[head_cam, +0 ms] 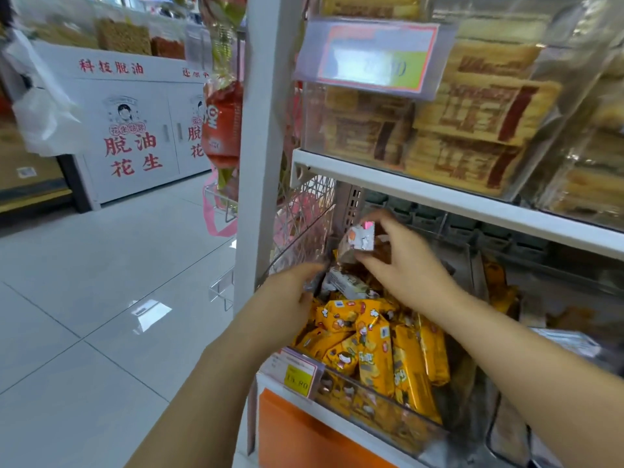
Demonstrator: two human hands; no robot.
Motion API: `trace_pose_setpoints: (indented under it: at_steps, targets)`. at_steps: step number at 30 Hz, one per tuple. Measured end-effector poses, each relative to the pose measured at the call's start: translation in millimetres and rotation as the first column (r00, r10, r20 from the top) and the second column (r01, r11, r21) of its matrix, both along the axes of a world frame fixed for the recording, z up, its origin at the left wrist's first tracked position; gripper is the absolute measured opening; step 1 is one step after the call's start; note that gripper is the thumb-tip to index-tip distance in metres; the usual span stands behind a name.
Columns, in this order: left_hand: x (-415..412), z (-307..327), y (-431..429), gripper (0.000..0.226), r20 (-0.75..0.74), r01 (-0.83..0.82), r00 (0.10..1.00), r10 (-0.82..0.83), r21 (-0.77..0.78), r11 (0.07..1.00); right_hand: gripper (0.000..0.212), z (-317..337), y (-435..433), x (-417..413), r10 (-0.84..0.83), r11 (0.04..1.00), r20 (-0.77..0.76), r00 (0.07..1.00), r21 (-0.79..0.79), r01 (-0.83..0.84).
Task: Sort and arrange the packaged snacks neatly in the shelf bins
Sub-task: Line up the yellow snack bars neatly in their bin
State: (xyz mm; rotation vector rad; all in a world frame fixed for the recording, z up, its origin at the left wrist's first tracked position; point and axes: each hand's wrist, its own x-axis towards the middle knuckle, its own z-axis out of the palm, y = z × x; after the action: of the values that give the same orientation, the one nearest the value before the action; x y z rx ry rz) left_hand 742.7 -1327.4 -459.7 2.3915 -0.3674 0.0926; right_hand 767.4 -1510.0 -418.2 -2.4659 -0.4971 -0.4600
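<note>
While the right hand (401, 268) pinches a small silver packet (359, 238) between thumb and curled fingers, raised over the rear of the clear bin (371, 412), the left hand (287, 292) sits at the bin's left wall, just beside the white upright (256, 163). Whether the left hand grips anything cannot be told. Yellow packets (388, 349) crowd the bin up to its front wall. The shelf edge (439, 194) runs close above the raised packet. Open floor (84, 315) lies to the left.
</note>
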Motion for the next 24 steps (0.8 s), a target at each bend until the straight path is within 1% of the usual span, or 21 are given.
trace_pose_setpoints:
  at_steps: [2, 4, 6, 7, 10, 13, 14, 15, 18, 19, 20, 22, 24]
  targets:
    - [7, 2, -11, 0.045, 0.01, 0.003, 1.0, -0.003, -0.016, 1.0, 0.042, -2, -18, -24, -0.028, 0.999, 0.047, 0.999, 0.035, 0.026]
    - [17, 5, -21, 0.042, -0.026, 0.016, 0.999, -0.019, -0.113, 0.993, 0.047, -7, -35, -46, -0.024, 0.998, 0.085, 0.996, 0.06, 0.019]
    - [29, 7, -30, 0.039, -0.066, -0.027, 0.998, 0.014, -0.205, 0.978, 0.057, -12, -50, -64, -0.024, 0.997, 0.099, 0.995, 0.072, 0.017]
    - [35, 7, -33, 0.039, -0.076, -0.061, 0.996, 0.046, -0.207, 0.976, 0.06, -14, -55, -72, -0.028, 0.997, 0.105, 0.994, 0.081, 0.02]
    - [53, 5, -42, 0.044, -0.125, -0.105, 0.988, 0.095, -0.081, 0.991, 0.063, -15, -69, -90, -0.054, 0.992, 0.132, 0.99, 0.123, 0.038]
    - [66, 5, -52, 0.031, -0.226, -0.046, 0.972, 0.064, 0.087, 0.995, 0.068, -20, -81, -102, -0.081, 0.99, 0.196, 0.977, 0.128, 0.057]
    - [68, 4, -54, 0.037, -0.255, -0.041, 0.964, 0.072, 0.126, 0.991, 0.068, -24, -86, -105, -0.098, 0.989, 0.214, 0.972, 0.131, 0.071]
    - [71, 1, -56, 0.047, -0.272, -0.034, 0.96, 0.074, 0.146, 0.989, 0.068, -28, -91, -108, -0.123, 0.986, 0.236, 0.964, 0.137, 0.092]
    - [83, -10, -59, 0.096, -0.305, -0.062, 0.947, 0.1, 0.133, 0.989, 0.063, -38, -107, -116, -0.23, 0.97, 0.293, 0.928, 0.147, 0.194]
    - [88, -16, -58, 0.105, -0.299, -0.07, 0.949, 0.105, 0.126, 0.99, 0.064, -40, -111, -120, -0.273, 0.96, 0.302, 0.914, 0.151, 0.237]
    - [99, -26, -58, 0.107, -0.292, -0.075, 0.951, 0.104, 0.109, 0.991, 0.067, -41, -115, -122, -0.308, 0.949, 0.307, 0.901, 0.162, 0.27]
    - [83, -11, -61, 0.098, -0.268, -0.1, 0.958, 0.105, 0.033, 0.994, 0.068, -41, -124, -127, -0.337, 0.94, 0.313, 0.888, 0.171, 0.296]
    - [67, 2, -65, 0.076, -0.207, -0.14, 0.97, 0.128, -0.044, 0.989, 0.063, -41, -133, -130, -0.315, 0.949, 0.35, 0.882, 0.113, 0.294]
